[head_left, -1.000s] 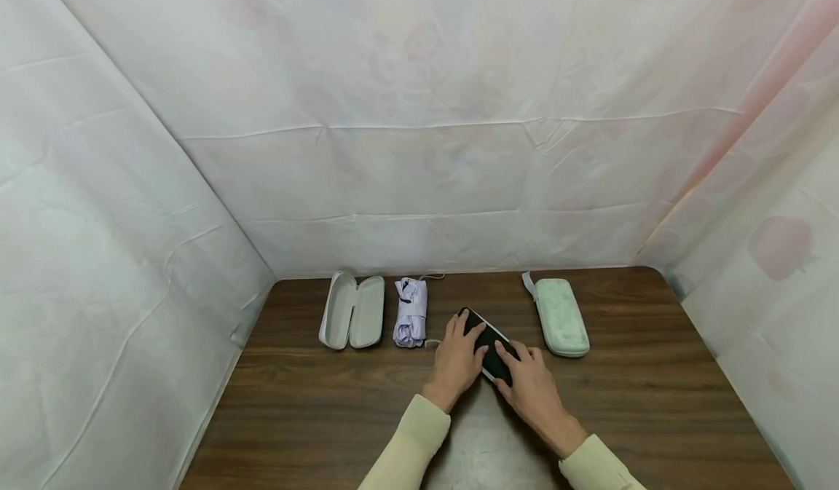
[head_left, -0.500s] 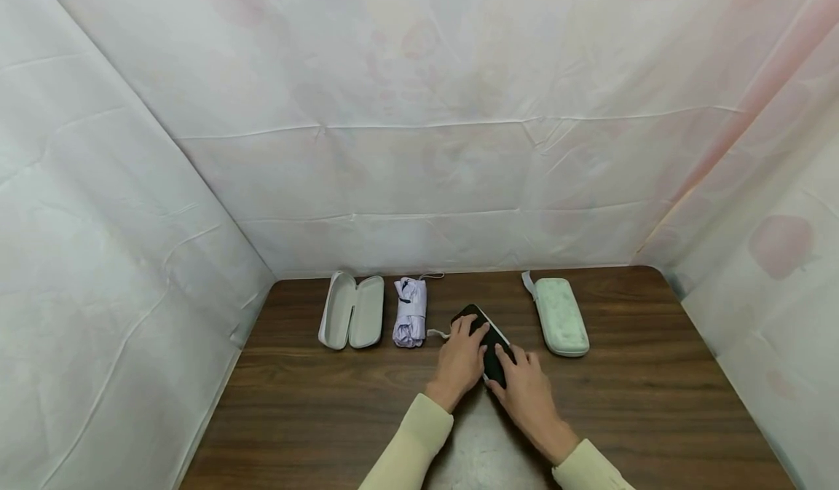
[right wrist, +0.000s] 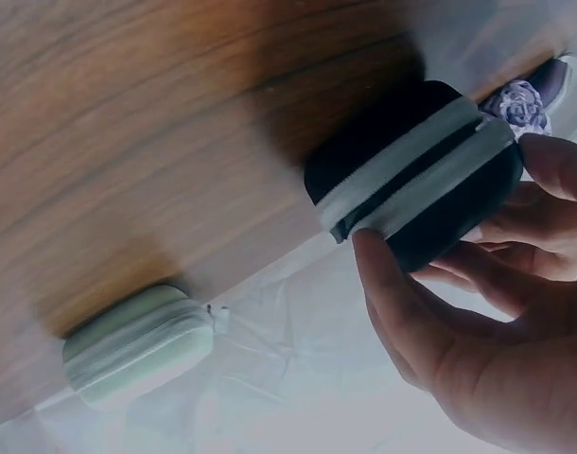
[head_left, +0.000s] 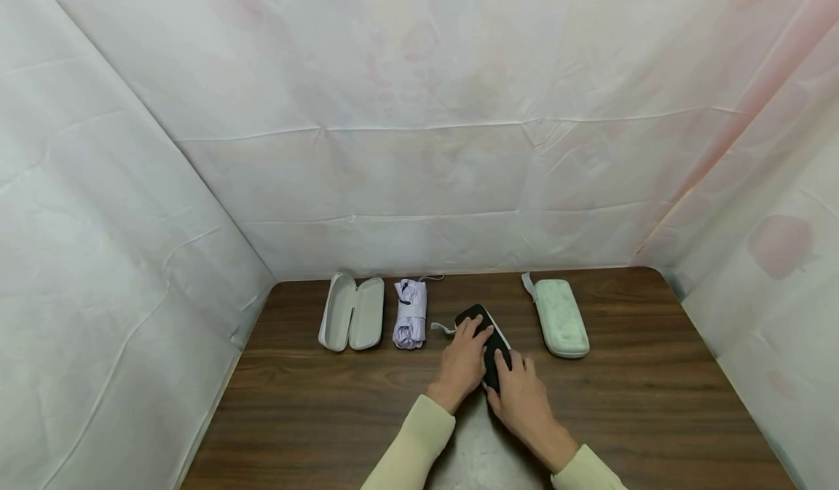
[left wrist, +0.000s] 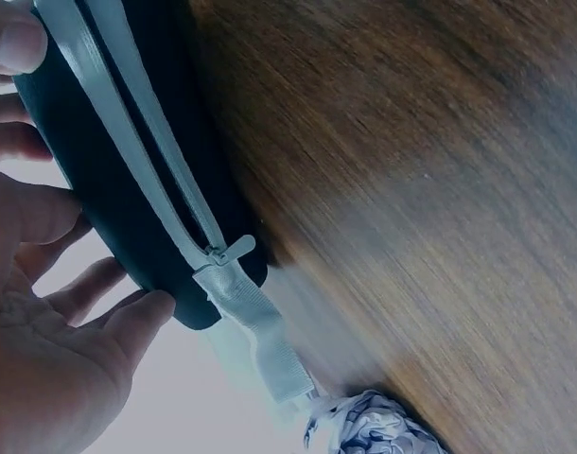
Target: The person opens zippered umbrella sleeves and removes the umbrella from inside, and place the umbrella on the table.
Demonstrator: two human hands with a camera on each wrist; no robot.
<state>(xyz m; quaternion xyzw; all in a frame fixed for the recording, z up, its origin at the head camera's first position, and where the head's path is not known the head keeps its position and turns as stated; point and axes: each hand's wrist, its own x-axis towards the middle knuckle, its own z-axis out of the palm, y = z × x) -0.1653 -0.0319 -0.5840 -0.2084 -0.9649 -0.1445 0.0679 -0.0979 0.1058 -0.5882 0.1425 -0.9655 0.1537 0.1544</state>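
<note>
Black case (head_left: 493,353) just swung a little between both hands, now pointing straighter away from person; strap (head_left: 442,328) at far end shows more, just beside lilac bundle (head_left: 410,317). Seems only turn in grip, strap end with zip pull (left wrist: 236,248) brought round. Case over middle of desk (head_left: 295,417); contact underneath hidden. Left hand (head_left: 462,361) curls over far part, fingers slightly spread; right hand (head_left: 524,397) pinches near end, thumb against fingers. Forearms angle inward.
</note>
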